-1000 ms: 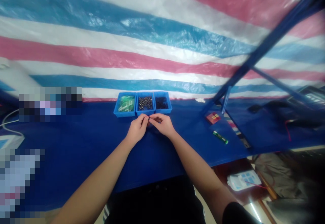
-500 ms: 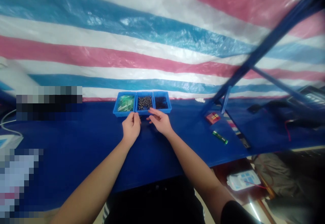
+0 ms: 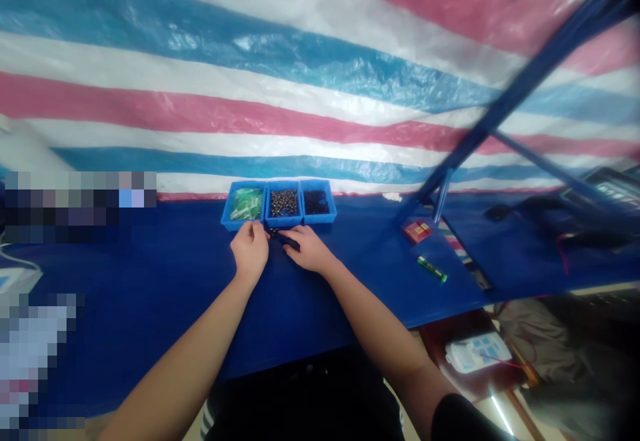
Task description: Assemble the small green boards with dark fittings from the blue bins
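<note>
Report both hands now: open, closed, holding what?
Left hand: fingers curled, cannot tell if holding anything.
Right hand: closed, apparently pinching a small black part.

light: bright, even | glare: plastic tarp (image 3: 200,44) | edges: fisheye-bent, dark corner

A black short sleeve (image 3: 465,419) covers the person's right upper arm, ending above a bare right forearm (image 3: 380,334) and right hand (image 3: 307,249). The left forearm (image 3: 180,361) and left hand (image 3: 249,251) are also bare. Dark lower-body clothing (image 3: 305,404), its exact cut hidden from the head camera, carries white stripes (image 3: 207,422) along the left side.
</note>
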Motion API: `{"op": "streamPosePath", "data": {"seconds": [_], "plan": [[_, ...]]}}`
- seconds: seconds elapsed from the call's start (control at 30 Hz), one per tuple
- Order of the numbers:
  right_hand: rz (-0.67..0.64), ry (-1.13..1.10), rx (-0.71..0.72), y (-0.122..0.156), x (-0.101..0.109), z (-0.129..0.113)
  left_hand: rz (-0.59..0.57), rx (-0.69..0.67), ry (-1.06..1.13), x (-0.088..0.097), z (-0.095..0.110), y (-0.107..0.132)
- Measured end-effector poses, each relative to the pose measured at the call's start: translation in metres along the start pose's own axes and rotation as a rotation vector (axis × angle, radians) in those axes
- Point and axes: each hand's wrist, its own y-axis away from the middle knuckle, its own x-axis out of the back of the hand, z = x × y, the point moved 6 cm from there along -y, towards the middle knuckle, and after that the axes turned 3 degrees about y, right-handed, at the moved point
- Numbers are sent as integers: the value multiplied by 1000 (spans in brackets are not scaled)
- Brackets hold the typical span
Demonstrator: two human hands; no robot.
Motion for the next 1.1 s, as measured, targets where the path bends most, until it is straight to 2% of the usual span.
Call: {"op": "streamPosePath", "data": {"seconds": [0.13, 0.3, 0.43, 0.57, 0.7, 0.8, 0.87, 0.97, 1.1], "plan": [[-2, 37, -27, -4, -6, 3, -50, -25, 29, -2, 5, 2], [7, 82, -74, -7, -10, 5, -216, -129, 20, -15, 13, 12], [42, 68, -130, -4, -4, 9, -325, -219, 20, -24, 16, 17], [66, -24, -176, 0, 5, 12, -383, -218, 144, -25, 17, 18], [97, -141, -237, 3, 8, 19, -384, -227, 216, -23, 20, 18], [224, -229, -291, 5, 15, 27, -375, -263, 189, -25, 21, 19], [290, -326, -335, 7, 18, 32, -419, -313, 156, -30, 23, 20], [293, -456, -385, 9, 18, 37, -465, -366, 97, -35, 24, 22], [256, -503, -399, 8, 16, 36, -463, -368, 32, -34, 23, 22]]}}
